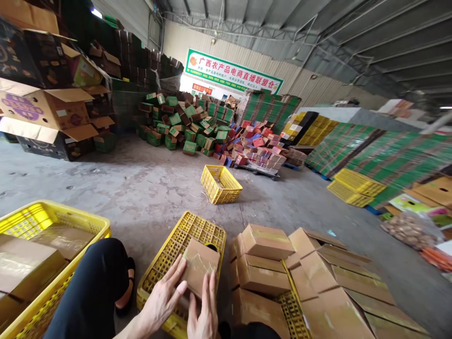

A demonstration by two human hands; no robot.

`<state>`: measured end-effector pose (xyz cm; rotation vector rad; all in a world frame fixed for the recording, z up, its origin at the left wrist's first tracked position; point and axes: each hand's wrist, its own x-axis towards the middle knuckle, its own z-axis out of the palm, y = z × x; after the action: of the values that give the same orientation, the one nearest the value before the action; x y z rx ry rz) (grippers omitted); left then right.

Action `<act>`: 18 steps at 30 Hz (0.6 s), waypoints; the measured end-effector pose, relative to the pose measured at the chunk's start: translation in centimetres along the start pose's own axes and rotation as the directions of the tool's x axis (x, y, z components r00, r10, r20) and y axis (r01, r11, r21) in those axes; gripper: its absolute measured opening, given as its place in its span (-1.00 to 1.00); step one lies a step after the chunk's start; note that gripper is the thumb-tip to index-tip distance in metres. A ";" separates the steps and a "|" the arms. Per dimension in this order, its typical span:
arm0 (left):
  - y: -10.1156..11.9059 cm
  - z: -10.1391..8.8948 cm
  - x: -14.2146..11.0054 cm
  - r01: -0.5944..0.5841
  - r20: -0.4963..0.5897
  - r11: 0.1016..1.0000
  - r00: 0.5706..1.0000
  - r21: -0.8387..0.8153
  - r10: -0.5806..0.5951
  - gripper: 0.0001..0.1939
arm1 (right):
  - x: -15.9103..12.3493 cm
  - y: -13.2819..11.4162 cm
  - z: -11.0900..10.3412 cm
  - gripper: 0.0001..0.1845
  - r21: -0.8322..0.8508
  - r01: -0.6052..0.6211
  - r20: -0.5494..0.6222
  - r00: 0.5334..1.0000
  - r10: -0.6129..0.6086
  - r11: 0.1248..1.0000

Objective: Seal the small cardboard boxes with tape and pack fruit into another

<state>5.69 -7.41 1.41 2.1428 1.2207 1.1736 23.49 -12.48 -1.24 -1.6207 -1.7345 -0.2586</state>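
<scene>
My left hand (163,295) and my right hand (204,313) both rest on a small brown cardboard box (197,266) sealed with clear tape. The box sits on an overturned yellow plastic crate (165,263) right in front of me. My left fingers are spread along the box's left side; my right fingers lie flat against its near face. Both hands press on the box rather than wrap round it. My knee in black trousers (93,287) is at the lower left.
Several taped brown boxes (264,263) are stacked at my right. A yellow crate (52,226) at the left holds more boxes. Another yellow crate (221,184) lies on the concrete floor ahead. Piles of green and red cartons (197,125) and flattened boxes (356,150) fill the back.
</scene>
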 end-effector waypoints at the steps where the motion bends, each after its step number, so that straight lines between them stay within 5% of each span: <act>1: 0.3 0.5 0.1 -0.038 -0.004 0.998 0.999 0.043 0.038 -0.32 | -0.2 0.6 0.1 -0.21 -0.006 0.009 -0.008 1.000 -0.009 1.000; 10: 1.8 0.5 -1.4 -0.265 0.095 0.929 0.964 0.259 0.248 -0.13 | -2.5 0.2 0.4 -0.26 -0.017 -0.100 -0.030 0.995 0.099 0.995; 18: 1.9 0.3 -1.9 -0.251 0.125 0.914 0.967 0.318 0.222 -0.21 | -4.4 -3.4 -0.7 -0.25 -0.057 -0.166 0.001 0.986 0.166 0.984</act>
<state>6.43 -10.04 1.64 2.6256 1.2173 1.0099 20.30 -16.90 -2.39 -1.7979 -1.5978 -0.2247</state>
